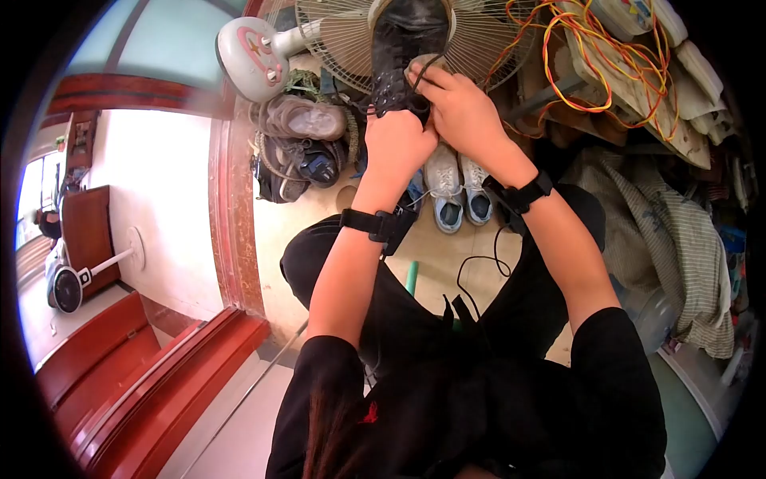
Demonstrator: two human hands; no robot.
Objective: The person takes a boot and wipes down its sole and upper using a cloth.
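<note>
The black shoe (407, 36) is held up before the fan (339, 40), above the far part of the floor (279, 231). The hands are together at its near end: the right hand (471, 116) pinches a dark lace (427, 70); the left hand (401, 144) is curled, its exact grip hidden. Below lie pale sneakers (444, 190); worn shoes (311, 120) crowd the floor's left edge, and tangled wire (586, 104) lies to the right.
</note>
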